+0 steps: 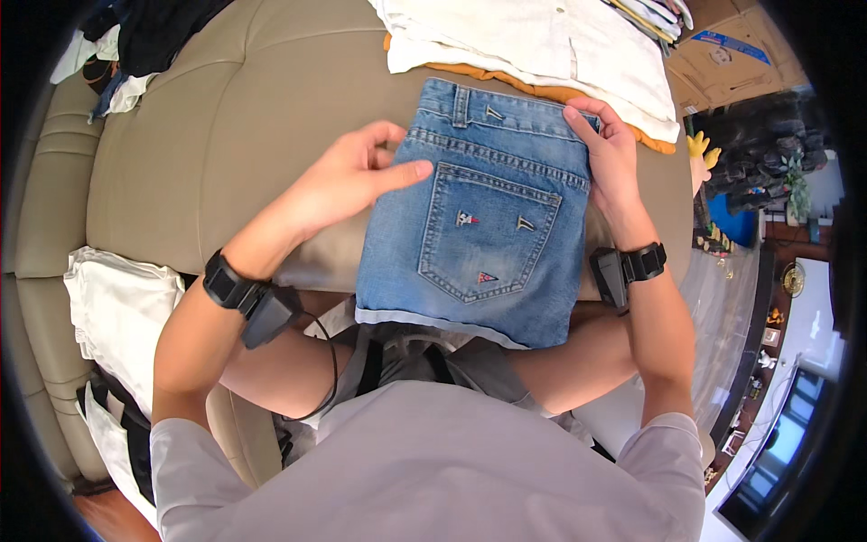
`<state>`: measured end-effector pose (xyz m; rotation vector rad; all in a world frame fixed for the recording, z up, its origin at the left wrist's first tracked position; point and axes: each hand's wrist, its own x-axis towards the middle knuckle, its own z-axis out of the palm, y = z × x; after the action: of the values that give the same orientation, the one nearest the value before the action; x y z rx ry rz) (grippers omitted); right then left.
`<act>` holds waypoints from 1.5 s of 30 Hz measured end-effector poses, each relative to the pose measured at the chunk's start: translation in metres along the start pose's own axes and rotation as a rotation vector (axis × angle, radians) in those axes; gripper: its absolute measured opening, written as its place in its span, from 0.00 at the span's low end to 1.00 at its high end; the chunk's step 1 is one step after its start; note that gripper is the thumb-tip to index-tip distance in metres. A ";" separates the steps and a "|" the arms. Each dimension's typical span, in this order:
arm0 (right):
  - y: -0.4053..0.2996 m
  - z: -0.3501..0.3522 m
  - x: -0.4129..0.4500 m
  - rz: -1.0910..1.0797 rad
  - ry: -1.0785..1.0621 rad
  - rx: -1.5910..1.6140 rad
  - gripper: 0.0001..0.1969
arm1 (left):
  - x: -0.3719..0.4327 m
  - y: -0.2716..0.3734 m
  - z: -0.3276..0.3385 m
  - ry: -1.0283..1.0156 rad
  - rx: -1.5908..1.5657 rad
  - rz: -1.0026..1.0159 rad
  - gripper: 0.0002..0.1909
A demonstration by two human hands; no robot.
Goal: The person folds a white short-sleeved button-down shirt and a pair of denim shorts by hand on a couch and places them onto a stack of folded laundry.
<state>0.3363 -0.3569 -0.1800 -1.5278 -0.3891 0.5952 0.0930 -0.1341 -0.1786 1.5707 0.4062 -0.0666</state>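
Folded blue denim shorts (406,251) lie over the front edge of the seat, waistband away from me and cuffed hem above my lap. One back pocket (493,251) faces up, with small embroidered motifs. My right hand (606,146) pinches the right end of the waistband, thumb on top and fingers partly behind. At the left side edge, my left hand (369,166) has its thumb over the denim and its fingers curled near the edge. Whether it grips the cloth is unclear. Both wrists wear black strapped devices.
Beyond the shorts, white garments (488,40) are stacked over an orange-brown one (504,78) on the beige leather seat (305,88). White clothing (122,305) lies at my left, dark clothing (156,34) at the far left. A cardboard box (735,61) stands at the far right.
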 end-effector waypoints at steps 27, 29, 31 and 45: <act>0.008 -0.026 0.009 -0.107 0.183 -0.063 0.10 | -0.036 0.010 0.006 -0.208 0.249 -0.214 0.36; 0.006 -0.029 0.008 -0.078 0.130 -0.017 0.09 | -0.038 0.012 0.009 -0.029 0.158 -0.047 0.36; 0.007 -0.038 0.007 -0.073 0.076 -0.101 0.10 | -0.039 0.014 0.017 0.058 0.304 0.034 0.36; -0.044 -0.053 -0.024 0.182 -0.318 -0.191 0.26 | -0.037 0.025 0.007 0.222 0.326 0.075 0.30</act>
<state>0.3532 -0.4117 -0.1348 -1.6653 -0.5660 0.9723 0.0677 -0.1489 -0.1445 1.9222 0.5296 0.1059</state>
